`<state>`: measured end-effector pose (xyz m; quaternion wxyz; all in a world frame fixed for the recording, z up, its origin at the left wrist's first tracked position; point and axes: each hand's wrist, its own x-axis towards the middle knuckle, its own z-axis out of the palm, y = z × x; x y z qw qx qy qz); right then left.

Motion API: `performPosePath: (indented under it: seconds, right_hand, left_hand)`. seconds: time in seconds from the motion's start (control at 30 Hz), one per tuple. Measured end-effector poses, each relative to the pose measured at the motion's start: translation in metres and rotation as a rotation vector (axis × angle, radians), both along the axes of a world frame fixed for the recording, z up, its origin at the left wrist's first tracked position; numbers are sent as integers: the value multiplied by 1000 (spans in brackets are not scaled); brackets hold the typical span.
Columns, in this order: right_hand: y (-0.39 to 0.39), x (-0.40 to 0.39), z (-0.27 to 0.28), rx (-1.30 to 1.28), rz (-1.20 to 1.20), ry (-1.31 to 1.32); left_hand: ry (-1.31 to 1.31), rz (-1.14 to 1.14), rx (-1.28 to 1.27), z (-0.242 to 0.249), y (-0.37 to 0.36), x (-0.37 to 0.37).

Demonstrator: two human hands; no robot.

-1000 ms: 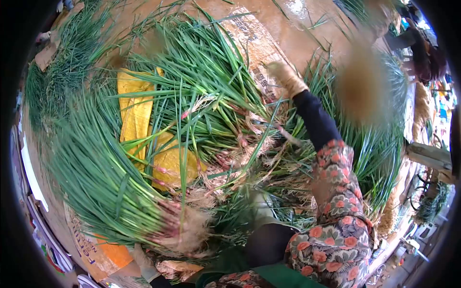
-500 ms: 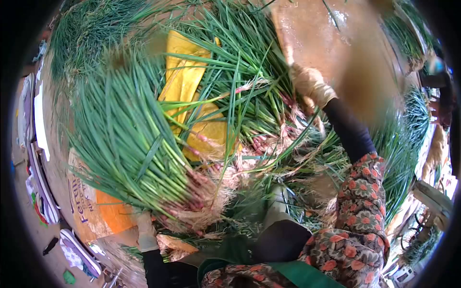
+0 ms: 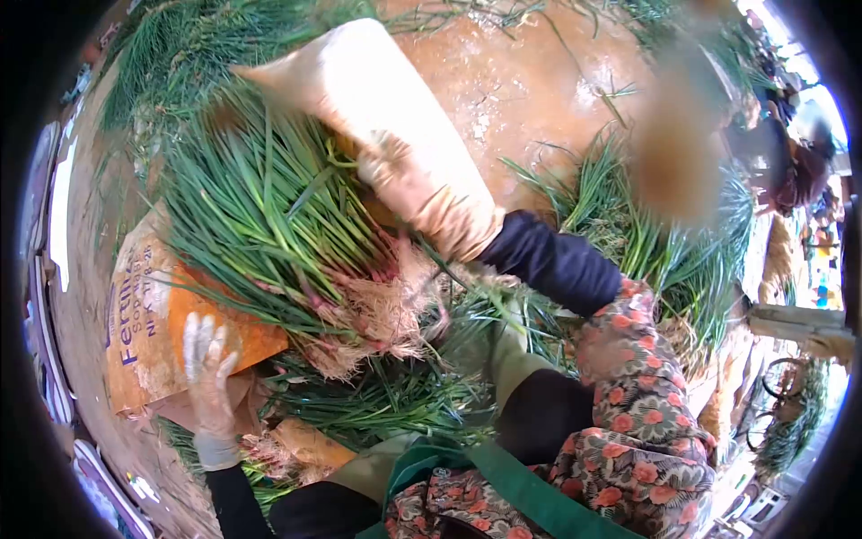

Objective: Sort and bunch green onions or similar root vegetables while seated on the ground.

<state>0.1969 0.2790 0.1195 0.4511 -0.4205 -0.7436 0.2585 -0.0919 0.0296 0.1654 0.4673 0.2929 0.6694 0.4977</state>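
My right hand [image 3: 431, 202], in a pale glove, grips a white and yellow sack [image 3: 395, 99] that is folded over the tops of the green onions. Beneath it a large bundle of green onions [image 3: 287, 216] lies with its pinkish bulbs and pale roots [image 3: 377, 314] towards me. My left hand [image 3: 208, 368], in a thin whitish glove, is raised with its fingers apart over a printed sack [image 3: 148, 314] with an orange patch. Nothing is in the left hand, which is just left of the bundle.
Loose green onions [image 3: 386, 395] lie around my boots. More green onions [image 3: 197, 54] are heaped at the back left, others [image 3: 646, 242] at the right. Wet brown ground [image 3: 503, 99] shows behind the sack. A person [image 3: 799, 171] is at the far right.
My right hand has moved left, and the sack now hangs over the onions. The onions behind the bundle are no longer there. My left hand has come off the bundle's lower edge and opened.
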Motion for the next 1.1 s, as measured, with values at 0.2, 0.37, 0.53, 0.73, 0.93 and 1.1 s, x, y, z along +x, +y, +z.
performPosePath:
  seconds: [0.2, 0.37, 0.53, 0.73, 0.93, 1.1]
  right_hand:
    - [-41, -19, 52, -273, 167, -125]
    - [17, 30, -5, -222, 208, 212]
    - [66, 122, -17, 103, 137, -70]
    - [113, 218, -60, -566, -35, 305]
    - [204, 346, -176, -709, -416, 241]
    - [187, 359, -202, -209, -401, -850]
  left_hand:
    - [-132, -470, 178, -21, 73, 109]
    - [-488, -392, -105, -120, 174, 219]
    - [-511, -85, -317, -188, 210, 268]
    - [-530, -100, -307, -191, 212, 269]
    - [-826, -159, -141, -149, 204, 296]
    - [-886, -179, -352, -212, 225, 326]
